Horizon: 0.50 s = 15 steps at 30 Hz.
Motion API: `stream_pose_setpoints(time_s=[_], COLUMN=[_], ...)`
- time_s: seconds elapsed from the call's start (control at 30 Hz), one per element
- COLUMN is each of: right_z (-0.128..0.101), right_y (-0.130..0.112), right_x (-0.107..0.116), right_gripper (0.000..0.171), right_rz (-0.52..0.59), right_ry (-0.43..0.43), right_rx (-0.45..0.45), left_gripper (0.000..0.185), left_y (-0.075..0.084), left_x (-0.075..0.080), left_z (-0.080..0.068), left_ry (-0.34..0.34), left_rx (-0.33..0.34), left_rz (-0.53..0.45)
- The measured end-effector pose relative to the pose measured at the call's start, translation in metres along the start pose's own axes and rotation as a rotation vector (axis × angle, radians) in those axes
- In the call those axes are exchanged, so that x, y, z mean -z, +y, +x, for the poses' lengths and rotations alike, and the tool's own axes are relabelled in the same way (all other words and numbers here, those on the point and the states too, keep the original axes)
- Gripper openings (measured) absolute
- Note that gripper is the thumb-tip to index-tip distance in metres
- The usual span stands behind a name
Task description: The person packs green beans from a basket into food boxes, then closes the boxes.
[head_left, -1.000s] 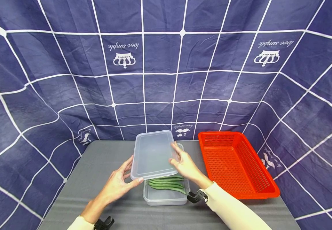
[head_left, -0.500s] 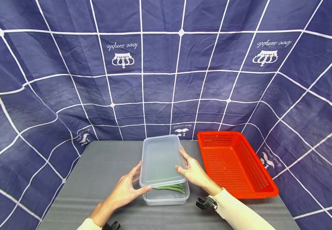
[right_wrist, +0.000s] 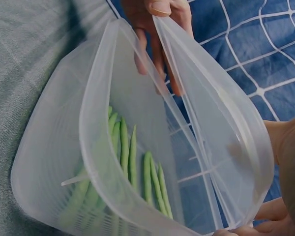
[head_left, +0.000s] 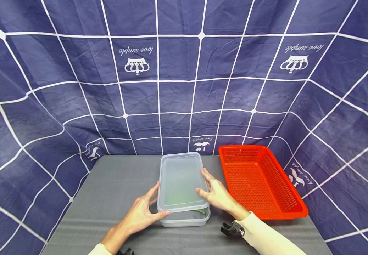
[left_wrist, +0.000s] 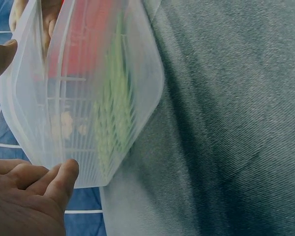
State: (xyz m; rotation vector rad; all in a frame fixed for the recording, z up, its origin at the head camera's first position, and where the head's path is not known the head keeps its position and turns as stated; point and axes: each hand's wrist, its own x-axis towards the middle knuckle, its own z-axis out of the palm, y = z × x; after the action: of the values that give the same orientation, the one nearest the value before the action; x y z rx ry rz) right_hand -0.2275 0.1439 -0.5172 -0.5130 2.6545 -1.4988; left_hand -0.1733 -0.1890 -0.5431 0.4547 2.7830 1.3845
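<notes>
A clear plastic lid (head_left: 182, 184) hovers over a clear rectangular container (head_left: 184, 223), tilted with its near edge raised. My left hand (head_left: 139, 214) grips the lid's near left corner, thumb near the front edge. On the right side, my right hand (head_left: 217, 193) holds the lid's edge with the thumb on top. Several green beans (right_wrist: 130, 152) lie inside the container, seen through the gap in the right wrist view. From the left wrist, the beans (left_wrist: 113, 98) show blurred through the container wall. In the head view the lid covers most of them.
An orange-red perforated plastic basket (head_left: 249, 187) stands to the right of the container. Grey cloth (head_left: 120, 177) covers the table. A dark blue curtain (head_left: 177, 95) with white lines hangs at the back and both sides.
Both hands have brought the lid to the right and toward me, lower over the container. It now hides more of the green beans. The basket stays in place.
</notes>
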Motion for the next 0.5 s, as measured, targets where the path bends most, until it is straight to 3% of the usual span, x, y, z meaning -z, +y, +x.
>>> stream_pose_setpoints(time_s=[0.2,0.5], right_z=[-0.004,-0.011], right_y=[0.006,0.011], right_x=[0.000,0.001], right_gripper=[0.088,0.090], right_rz=[-0.011,-0.170], right_ry=[-0.019,-0.044], right_rx=[0.006,0.018], left_gripper=[0.127,0.128], left_y=[-0.002,-0.007], left_x=[-0.005,-0.007], left_z=[-0.002,-0.004], left_ry=[-0.015,-0.038], left_rx=[0.005,-0.052], left_rz=[0.047,0.078])
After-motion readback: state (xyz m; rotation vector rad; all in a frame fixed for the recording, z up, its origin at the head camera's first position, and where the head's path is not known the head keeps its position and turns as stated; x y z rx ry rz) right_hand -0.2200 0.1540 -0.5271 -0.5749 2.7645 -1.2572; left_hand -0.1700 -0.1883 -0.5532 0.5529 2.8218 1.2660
